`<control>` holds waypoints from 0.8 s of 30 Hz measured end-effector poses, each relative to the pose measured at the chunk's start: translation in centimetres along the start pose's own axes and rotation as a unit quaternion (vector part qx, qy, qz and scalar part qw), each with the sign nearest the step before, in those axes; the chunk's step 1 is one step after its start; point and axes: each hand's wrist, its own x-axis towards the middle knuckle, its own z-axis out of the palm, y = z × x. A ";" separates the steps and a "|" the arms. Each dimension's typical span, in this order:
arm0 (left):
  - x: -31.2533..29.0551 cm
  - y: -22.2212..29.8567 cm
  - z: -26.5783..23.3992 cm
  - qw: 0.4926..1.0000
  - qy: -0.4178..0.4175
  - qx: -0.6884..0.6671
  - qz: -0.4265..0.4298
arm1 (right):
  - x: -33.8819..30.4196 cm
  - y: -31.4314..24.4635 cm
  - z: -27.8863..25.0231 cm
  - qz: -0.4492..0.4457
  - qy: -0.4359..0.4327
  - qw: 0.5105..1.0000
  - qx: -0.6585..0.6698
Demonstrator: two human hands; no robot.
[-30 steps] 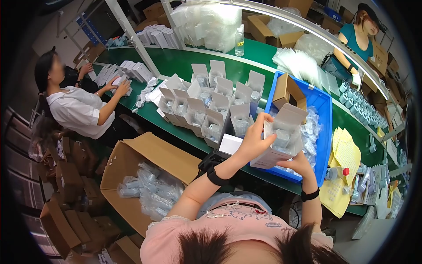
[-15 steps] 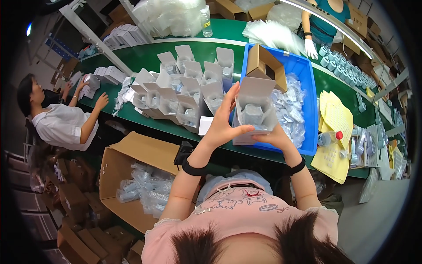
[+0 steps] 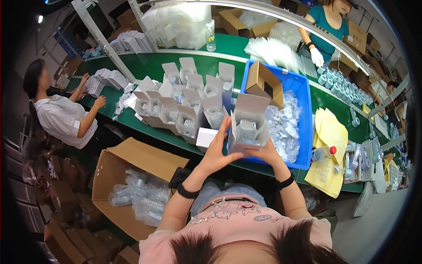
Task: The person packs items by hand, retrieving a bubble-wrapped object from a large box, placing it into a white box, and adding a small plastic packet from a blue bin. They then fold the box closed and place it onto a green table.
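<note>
Between my two hands stands a white carton [image 3: 249, 104], its lid flap raised and a clear-wrapped, pale item [image 3: 247, 130] visible inside. My left hand [image 3: 218, 154] lies along the carton's left side, fingers pointing up and thumb across the lower front. My right hand [image 3: 266, 154] grips its lower right side, most fingers hidden behind it. Just left of the carton is a small closed white box [image 3: 205, 138]. Several similar open cartons [image 3: 187, 125] with wrapped items crowd the green bench farther left.
A blue bin [image 3: 309, 132] at right holds bagged parts and a brown box [image 3: 265, 84]. Yellow sheets [image 3: 327, 176] and a red-capped bottle [image 3: 324, 152] lie beyond. A large carton [image 3: 140, 154] with wrapped pieces stands below left. Two co-workers are at left and far right.
The carton and both my hands sit slightly lower and left in the picture, as the whole view has shifted. The left co-worker's hands have moved away from a box.
</note>
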 end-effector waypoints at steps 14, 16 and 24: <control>-8.7 -2.0 -14.1 0.984 0.097 -0.116 -0.097 | 6.2 1.1 7.7 -0.171 -0.161 0.952 -0.198; -9.8 -3.1 -17.5 0.978 0.140 -0.141 -0.066 | 7.9 3.9 8.4 -0.126 -0.125 0.929 -0.324; -10.8 -6.7 -25.7 0.963 0.119 -0.161 -0.182 | 11.3 6.6 13.8 -0.084 -0.050 0.816 -0.570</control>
